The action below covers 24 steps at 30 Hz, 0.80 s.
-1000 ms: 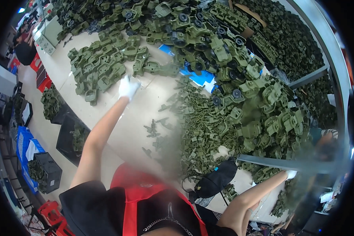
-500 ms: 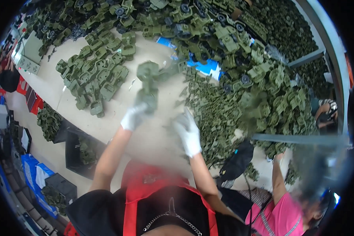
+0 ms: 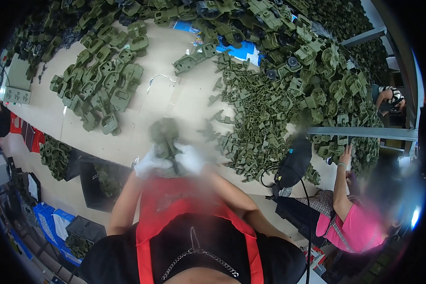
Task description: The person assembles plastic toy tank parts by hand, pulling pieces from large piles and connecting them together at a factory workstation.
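Observation:
Close to the near table edge, my left hand (image 3: 152, 162) in a white glove is closed round the lower part of an olive-green plastic toy vehicle body (image 3: 164, 131). My right hand (image 3: 190, 158), gloved too, has its fingers closed against the right side of the same body. Blur covers both hands, so a small piece between the right fingers cannot be made out. To the right of my hands spreads a heap of small green plastic parts (image 3: 255, 123). Farther left lies a group of similar vehicle bodies (image 3: 104, 78). Another joined green body (image 3: 194, 59) rests alone beyond my hands.
Large piles of green toy vehicles (image 3: 317, 71) line the far and right sides. A metal bar (image 3: 364, 133) crosses at the right, near a black fan-like object (image 3: 294, 158) with a cable. A co-worker in pink (image 3: 355, 227) reaches onto the table. Black crates (image 3: 99, 182) stand below left.
My left hand has drawn the vehicle body back toward me. My right hand has moved left from beside the small parts onto that body. The co-worker's arm reaches farther up.

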### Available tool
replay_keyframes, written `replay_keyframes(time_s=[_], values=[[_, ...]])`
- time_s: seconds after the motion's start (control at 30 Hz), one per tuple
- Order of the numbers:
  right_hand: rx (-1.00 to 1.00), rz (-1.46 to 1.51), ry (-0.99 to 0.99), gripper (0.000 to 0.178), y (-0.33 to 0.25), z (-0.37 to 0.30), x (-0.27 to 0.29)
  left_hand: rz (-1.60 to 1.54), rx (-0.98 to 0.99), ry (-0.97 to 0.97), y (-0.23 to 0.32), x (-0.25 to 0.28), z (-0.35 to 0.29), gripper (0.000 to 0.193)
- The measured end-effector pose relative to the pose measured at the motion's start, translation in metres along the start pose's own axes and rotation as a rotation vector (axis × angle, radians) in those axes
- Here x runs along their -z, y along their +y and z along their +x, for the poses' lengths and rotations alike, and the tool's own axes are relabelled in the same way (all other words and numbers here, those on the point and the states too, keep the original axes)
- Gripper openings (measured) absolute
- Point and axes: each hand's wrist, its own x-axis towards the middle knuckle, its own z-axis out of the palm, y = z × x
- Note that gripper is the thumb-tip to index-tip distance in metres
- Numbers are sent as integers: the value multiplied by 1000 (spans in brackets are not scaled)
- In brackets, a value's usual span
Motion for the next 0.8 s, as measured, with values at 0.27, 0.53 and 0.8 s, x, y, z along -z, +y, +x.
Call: replay_keyframes(time_s=[0.27, 0.53, 0.8], values=[[-138, -384, 69, 49, -19, 44, 79, -486, 60, -371, -10, 19, -12, 51], [-286, -651, 702, 41, 16, 109, 117, -90, -127, 97, 16, -39, 28, 57], [65, 124, 237, 38, -73, -10, 108, 101, -185, 225, 24, -51, -4, 59]])
